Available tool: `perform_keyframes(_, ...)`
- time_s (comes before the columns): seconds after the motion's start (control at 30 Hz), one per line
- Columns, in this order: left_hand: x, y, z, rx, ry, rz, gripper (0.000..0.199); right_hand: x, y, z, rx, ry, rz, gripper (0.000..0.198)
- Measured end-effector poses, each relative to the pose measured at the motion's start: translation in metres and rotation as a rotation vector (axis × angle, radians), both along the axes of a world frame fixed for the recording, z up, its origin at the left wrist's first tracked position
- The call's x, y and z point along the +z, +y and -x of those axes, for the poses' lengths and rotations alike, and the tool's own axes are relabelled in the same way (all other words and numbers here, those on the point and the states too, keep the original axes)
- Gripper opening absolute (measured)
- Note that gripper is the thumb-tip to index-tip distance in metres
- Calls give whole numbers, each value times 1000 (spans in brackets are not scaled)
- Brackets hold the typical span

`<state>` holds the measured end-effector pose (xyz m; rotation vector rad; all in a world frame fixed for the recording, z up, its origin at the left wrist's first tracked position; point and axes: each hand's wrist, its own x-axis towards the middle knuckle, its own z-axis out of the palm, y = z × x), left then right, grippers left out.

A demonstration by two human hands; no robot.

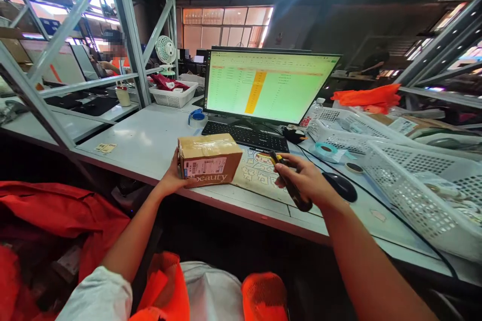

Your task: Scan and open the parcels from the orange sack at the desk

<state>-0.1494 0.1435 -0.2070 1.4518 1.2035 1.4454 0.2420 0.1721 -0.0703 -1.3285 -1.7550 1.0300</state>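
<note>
A taped cardboard box (pixel 230 159) with a shipping label and the printed word "beauty" rests at the desk's front edge. My left hand (pixel 172 176) grips its left end, thumb along the front below the label. In my right hand (pixel 307 180) is a dark utility knife (pixel 295 193) with yellow near its tip, held over the desk to the right of the box and apart from it. Beneath the knife lies a mat with cartoon drawings (pixel 254 173). A black mouse (pixel 340 186) sits just beyond my right wrist.
Behind the box stand a keyboard (pixel 244 135) and a lit monitor (pixel 263 85). White baskets (pixel 414 195) of goods crowd the right side, with a cable running before them. Blue tape (pixel 197 118) and a small basket (pixel 175 96) are at the back left. Metal framing (pixel 131 35) rises at left.
</note>
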Motion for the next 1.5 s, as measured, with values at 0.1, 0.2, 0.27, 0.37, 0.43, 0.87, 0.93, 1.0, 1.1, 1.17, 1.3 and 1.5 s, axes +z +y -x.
perform_keyframes(0.1, -6, 10, 0, -150, -50, 17, 136, -7, 35, 2, 12, 89, 138, 45)
perform_keyframes(0.2, -3, 23, -6, -163, -36, -8, 132, -8, 59, 25, -24, 86, 198, 30)
perform_keyframes(0.27, -3, 31, -7, -165, -29, 4, 128, -4, 69, 44, -29, 53, 209, 27)
perform_keyframes(0.37, -6, 37, -3, -157, -16, 41, 125, 4, 75, 67, 5, 9, 208, 28)
perform_keyframes(0.43, -9, 37, 0, -151, -1, 51, 123, 7, 75, 74, 15, 5, 200, 33)
perform_keyframes(0.87, -10, 36, -5, -241, -108, 72, 125, -2, -10, 68, 1, 60, 174, 41)
perform_keyframes(0.93, -8, 35, -7, -247, -81, 81, 126, -3, -14, 54, 43, -8, 159, 44)
perform_keyframes(1.0, -7, 34, -8, -241, -61, 56, 123, 2, -7, 38, 74, -142, 86, 49)
perform_keyframes(1.1, -7, 35, -8, -240, -45, 12, 121, 26, 16, 35, 29, -468, -241, 48)
perform_keyframes(1.17, -8, 36, -8, -225, -25, 5, 121, 47, 29, 58, 26, -713, -492, 42)
perform_keyframes(1.3, -9, 37, -7, -218, -14, 4, 120, 76, 35, 151, 321, -1125, -713, 33)
perform_keyframes(1.5, -5, 35, -7, -215, 6, -9, 117, 77, 22, 240, 619, -1323, -799, 26)
